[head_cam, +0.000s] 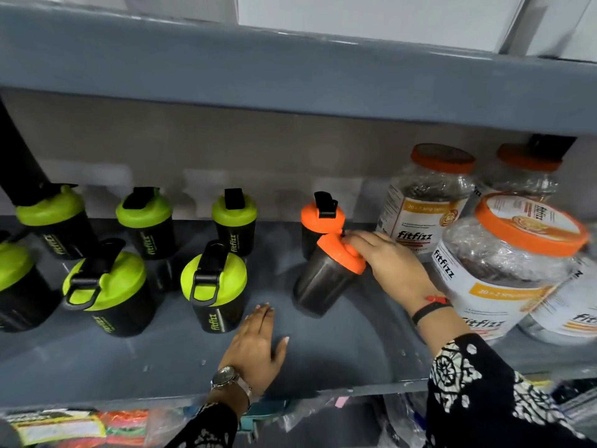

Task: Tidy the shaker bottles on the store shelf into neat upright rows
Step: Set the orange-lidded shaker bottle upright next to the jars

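Note:
On the grey shelf [339, 350] stand several black shaker bottles with green lids, such as one in the back row [235, 221] and one in the front row [214, 287]. An orange-lidded shaker [318, 221] stands upright at the back. In front of it a second orange-lidded shaker [326, 279] tilts to the right, and my right hand [391, 263] grips its lid. My left hand [256, 341] rests flat and open on the shelf, just right of the front green shaker, holding nothing.
Large clear jars with orange lids [504, 266] crowd the right end of the shelf, close to my right wrist. The shelf above [290, 69] overhangs low. Packaged goods [80, 425] lie on the level below.

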The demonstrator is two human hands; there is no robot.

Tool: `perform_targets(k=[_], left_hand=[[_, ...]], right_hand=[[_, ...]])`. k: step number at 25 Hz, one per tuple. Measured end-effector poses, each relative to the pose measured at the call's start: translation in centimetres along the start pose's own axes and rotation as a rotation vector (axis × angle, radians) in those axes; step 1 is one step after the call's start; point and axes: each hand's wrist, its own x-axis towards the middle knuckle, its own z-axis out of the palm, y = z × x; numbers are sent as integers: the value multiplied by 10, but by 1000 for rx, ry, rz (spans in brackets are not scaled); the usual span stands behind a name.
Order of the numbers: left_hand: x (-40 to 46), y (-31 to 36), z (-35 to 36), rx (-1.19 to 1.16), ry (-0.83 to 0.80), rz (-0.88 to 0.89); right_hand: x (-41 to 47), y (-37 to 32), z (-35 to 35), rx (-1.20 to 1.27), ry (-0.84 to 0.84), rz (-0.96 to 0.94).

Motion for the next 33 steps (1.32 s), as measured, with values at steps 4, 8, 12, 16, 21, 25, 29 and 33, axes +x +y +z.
perform_targets(k=[4,8,12,16,21,25,29,33], left_hand=[[-1,1,0,8,13,-14],[0,0,-1,6,11,-11],[-1,1,-2,14,-17,-24],[0,2,-3,-15,-39,-35],[0,0,-1,-58,-23,-19],[0,1,-2,-30,-39,-33],[-1,3,-3,-31,-13,-30],[-2,1,-1,-27,5,-17]], right_hand=[[-6,-20,-8,-287,28,-243],[-18,-33,-4,-366,41,-385],[-17,-37,-18,-275,-76,-297],[-2,-33,-35,-149,-271,-262],[17,-40,-38,-81,-424,-180],[26,-47,-34,-87,-370,-75],[28,-65,-16,-119,-175,118],[35,-78,-11,-52,-157,320]])
